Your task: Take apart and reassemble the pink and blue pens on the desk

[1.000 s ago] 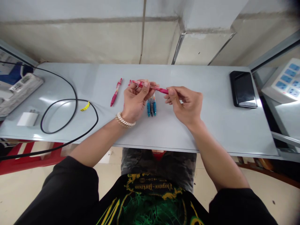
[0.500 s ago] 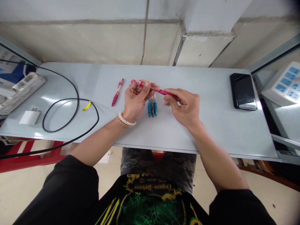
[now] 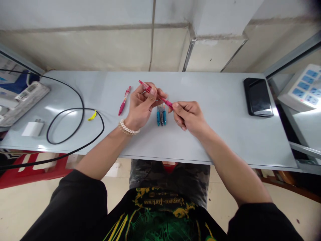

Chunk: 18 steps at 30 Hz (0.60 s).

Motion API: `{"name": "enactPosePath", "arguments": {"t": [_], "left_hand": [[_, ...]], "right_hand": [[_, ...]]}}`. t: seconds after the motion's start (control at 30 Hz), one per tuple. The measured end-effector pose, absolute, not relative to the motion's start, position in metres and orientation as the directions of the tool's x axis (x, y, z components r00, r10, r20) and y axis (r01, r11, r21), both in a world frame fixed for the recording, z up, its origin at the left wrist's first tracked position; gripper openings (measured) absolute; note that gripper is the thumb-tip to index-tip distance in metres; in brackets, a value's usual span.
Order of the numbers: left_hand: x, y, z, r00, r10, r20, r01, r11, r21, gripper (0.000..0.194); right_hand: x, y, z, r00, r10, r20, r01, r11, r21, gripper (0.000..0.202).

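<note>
Above the middle of the grey table (image 3: 205, 140), the left hand (image 3: 141, 107) and right hand (image 3: 188, 115) both pinch one pink pen (image 3: 156, 95), the left closed on its upper barrel, the right on its lower tip end. Three short pen parts (image 3: 161, 115), two blue and one dark, lie side by side on the table just beneath it. A second pink pen (image 3: 124, 100) lies left of the hands, with a black cable (image 3: 75, 127) toward the left edge and a black phone (image 3: 258, 97) near the right edge.
</note>
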<state>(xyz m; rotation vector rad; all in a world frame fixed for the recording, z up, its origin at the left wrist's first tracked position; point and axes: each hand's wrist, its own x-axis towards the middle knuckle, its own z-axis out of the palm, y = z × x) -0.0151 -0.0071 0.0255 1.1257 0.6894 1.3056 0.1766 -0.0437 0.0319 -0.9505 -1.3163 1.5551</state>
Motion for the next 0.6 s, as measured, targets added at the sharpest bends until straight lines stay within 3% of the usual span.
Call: {"name": "enactPosePath", "arguments": {"t": [0.13, 0.2, 0.33, 0.47, 0.6], "left_hand": [[-0.011, -0.007, 0.032, 0.188, 0.973, 0.137, -0.41, -0.049, 0.911, 0.03], [-0.011, -0.006, 0.036, 0.154, 0.986, 0.059, -0.471, 0.02, 0.882, 0.028], [-0.022, 0.001, 0.045, 0.098, 0.992, -0.077, -0.6, 0.121, 0.791, 0.049], [-0.036, 0.004, 0.049, 0.041, 0.974, -0.223, -0.608, 0.202, 0.768, 0.051], [-0.039, 0.006, 0.049, 0.063, 0.963, -0.262, -0.621, 0.243, 0.745, 0.049]], "right_hand": [[0.171, -0.041, 0.022, -0.461, 0.883, -0.091, -0.191, -0.198, -0.961, 0.052], [0.168, -0.039, 0.016, -0.404, 0.914, -0.034, -0.114, -0.087, -0.99, 0.056], [0.166, -0.035, 0.009, -0.157, 0.972, 0.176, 0.061, 0.187, -0.98, 0.058], [0.169, -0.033, 0.009, -0.036, 0.967, 0.254, 0.103, 0.256, -0.961, 0.052], [0.169, -0.032, 0.007, -0.038, 0.958, 0.284, 0.126, 0.287, -0.95, 0.048]]}}
